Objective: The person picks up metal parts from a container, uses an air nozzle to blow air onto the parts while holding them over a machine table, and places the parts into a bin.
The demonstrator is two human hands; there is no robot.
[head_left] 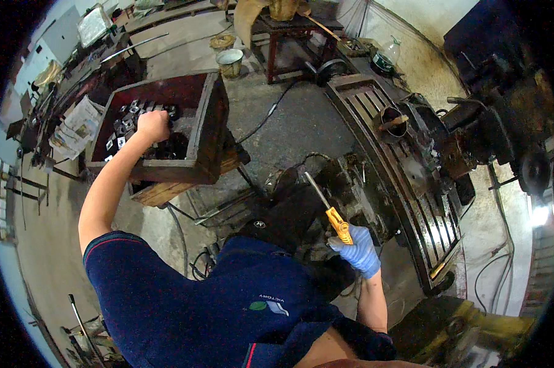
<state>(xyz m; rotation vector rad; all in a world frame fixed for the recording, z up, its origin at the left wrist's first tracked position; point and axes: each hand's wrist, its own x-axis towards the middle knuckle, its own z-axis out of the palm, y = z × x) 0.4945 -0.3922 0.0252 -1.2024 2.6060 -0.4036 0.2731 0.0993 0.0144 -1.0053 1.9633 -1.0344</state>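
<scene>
Metal parts (126,119), small and grey, lay in a heap on the floor of a dark red wooden crate (200,122), directly under and around the fingers of the left hand (153,126). That hand was bare and closed into a fist down among the parts; whether anything sat inside the fist could not be told. The right hand (360,250), in a blue glove, was clenched around the orange handle of a screwdriver (327,207), shaft pointing up and away from the fingers toward the machine.

Risk, as judged: bare knuckles among loose metal pieces could be nicked or pinched if the heap shifted. The crate sat on a wooden stand (166,190) with its near wall close below the wrist, so a hurried lift could catch the forearm on that edge. The screwdriver tip stood free near the slotted machine table (412,208); with the head turned to the crate, it could strike the table or slip in the glove.

Room: open concrete floor (289,116) lay beyond the crate's right wall. Cables (268,116) crossed it. Between the two hands, dark machine parts crowded the space.
</scene>
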